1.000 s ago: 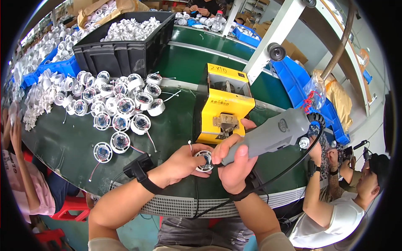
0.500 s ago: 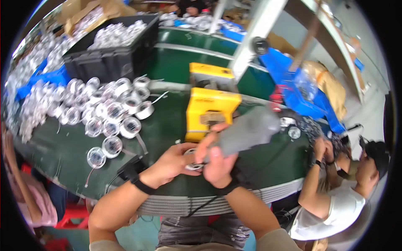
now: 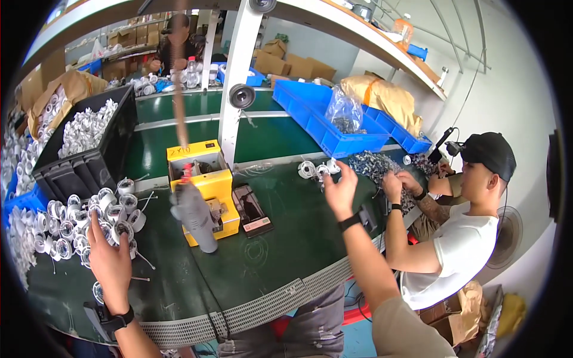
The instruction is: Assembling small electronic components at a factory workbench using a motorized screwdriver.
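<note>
On the left, my left hand (image 3: 110, 259) reaches over the near edge of a pile of white round housings (image 3: 74, 224) with clear faces and short leads. Its index finger and thumb are apart, with nothing visibly held. My right hand (image 3: 341, 194) is stretched out at the right, thumb and index finger around a small white round housing (image 3: 333, 167). More white housings (image 3: 307, 169) sit just left of those fingertips. Between my hands, a grey power screwdriver (image 3: 197, 218) with a red tip hangs tilted in front of a yellow box stand (image 3: 206, 182), away from both hands.
A black crate (image 3: 89, 170) of white parts stands behind the pile. A dark flat box (image 3: 252, 209) lies beside the yellow stand. Blue bins (image 3: 334, 131) and a heap of small metal parts (image 3: 373, 170) are at the right. A co-worker (image 3: 450, 238) sits there, hands at the heap.
My hands have parted, left toward the pile and right toward the far right. The screwdriver has left my right hand and hangs by the yellow stand. The view has swung right and up.
</note>
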Demonstrator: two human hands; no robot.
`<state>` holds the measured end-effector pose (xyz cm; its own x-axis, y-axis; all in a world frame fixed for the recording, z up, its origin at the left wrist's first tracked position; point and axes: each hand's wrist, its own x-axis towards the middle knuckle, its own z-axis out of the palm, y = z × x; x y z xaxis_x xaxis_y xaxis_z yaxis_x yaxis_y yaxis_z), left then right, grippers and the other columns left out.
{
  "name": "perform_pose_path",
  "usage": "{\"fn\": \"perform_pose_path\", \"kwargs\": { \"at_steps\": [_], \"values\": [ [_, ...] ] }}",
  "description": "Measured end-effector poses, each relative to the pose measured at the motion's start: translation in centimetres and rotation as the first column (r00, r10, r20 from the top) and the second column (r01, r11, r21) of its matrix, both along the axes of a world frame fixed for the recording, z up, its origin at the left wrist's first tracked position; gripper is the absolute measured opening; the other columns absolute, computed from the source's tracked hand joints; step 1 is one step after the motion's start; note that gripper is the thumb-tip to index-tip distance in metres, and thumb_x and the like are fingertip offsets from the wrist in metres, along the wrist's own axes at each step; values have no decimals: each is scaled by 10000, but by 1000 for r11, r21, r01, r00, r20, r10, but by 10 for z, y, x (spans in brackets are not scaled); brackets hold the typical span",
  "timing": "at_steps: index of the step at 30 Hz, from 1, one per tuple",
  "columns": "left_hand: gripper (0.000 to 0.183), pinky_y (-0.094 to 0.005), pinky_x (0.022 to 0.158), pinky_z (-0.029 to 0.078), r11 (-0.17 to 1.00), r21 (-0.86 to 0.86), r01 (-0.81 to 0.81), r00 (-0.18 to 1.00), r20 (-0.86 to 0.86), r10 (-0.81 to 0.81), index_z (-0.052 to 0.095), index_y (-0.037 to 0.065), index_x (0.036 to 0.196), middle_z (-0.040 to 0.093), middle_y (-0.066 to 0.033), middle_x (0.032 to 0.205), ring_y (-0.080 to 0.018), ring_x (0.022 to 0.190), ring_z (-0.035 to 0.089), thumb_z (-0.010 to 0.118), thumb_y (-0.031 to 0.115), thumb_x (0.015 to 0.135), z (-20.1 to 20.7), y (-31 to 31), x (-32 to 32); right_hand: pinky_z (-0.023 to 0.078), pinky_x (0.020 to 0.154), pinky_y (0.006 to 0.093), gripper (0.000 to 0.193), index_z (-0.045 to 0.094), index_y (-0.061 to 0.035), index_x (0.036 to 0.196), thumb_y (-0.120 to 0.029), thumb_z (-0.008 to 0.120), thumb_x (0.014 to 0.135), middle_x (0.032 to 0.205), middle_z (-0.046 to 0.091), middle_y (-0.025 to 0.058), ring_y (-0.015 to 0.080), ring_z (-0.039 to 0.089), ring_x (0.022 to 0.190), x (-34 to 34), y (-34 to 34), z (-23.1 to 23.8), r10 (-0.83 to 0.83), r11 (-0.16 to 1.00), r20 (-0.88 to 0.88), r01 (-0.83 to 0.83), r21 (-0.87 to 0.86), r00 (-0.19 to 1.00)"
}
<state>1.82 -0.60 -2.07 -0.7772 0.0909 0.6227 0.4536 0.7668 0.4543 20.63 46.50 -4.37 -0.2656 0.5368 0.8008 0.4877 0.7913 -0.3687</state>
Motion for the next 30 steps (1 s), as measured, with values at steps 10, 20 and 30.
{"fn": "perform_pose_path", "kwargs": {
  "at_steps": [10,20,30],
  "values": [
    [248,-275,675,538,370,309,876,-12,780,-625,631,-22,1047,695,-78,809,-151,772,668,666,148,870,7,19,22,505,685,304,251,596,-1,932,-74,747,744,832,645,108,185,616,723,41,-76,-8,272,929,-20,-268,-254,962],
    [490,-339,995,439,230,966,120,-332,257,-908,351,27,1409,497,-90,1300,-183,1179,512,512,210,983,-44,70,69,513,736,357,276,616,-25,949,-63,775,726,954,624,127,285,617,830,-2,-231,12,945,307,-55,-931,-198,323],
    [559,-296,945,448,207,876,436,-93,272,-958,511,33,1309,559,-45,1202,-134,1087,542,709,-49,793,-34,61,58,480,795,268,242,604,32,1125,-132,507,976,972,648,44,97,588,863,-23,-208,-10,815,-313,-498,-500,-807,295]
  ]
}}
